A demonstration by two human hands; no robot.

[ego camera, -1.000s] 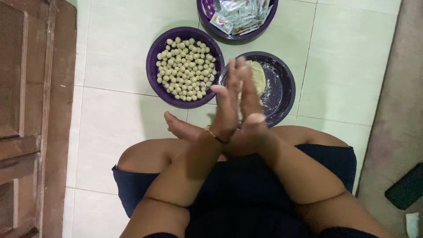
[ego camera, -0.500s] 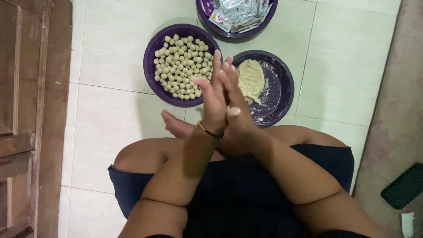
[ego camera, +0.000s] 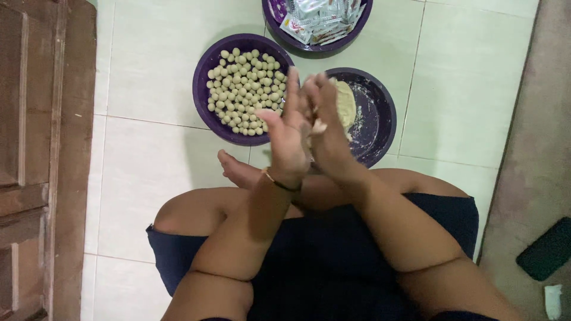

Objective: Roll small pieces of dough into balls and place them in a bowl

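My left hand (ego camera: 289, 137) and my right hand (ego camera: 326, 126) are pressed palm to palm, fingers pointing away, with a small pale lump of dough (ego camera: 319, 125) showing between them. They hover over the near edge of two purple bowls. The left bowl (ego camera: 203, 113) holds several small pale dough balls (ego camera: 247, 89). The right bowl (ego camera: 380, 119) holds a flat mass of pale dough (ego camera: 345, 102) and smears. A thin bracelet sits on my left wrist.
A third purple bowl (ego camera: 357, 27) with small packets stands at the top. I sit cross-legged on pale floor tiles, a bare foot (ego camera: 235, 169) below the bowls. A wooden door (ego camera: 35, 154) lies left; a dark object (ego camera: 547, 249) lies on a grey mat right.
My palms have slid against each other, fingers shifting slightly left and back, still pressed together around the dough lump. The bowls have not moved.
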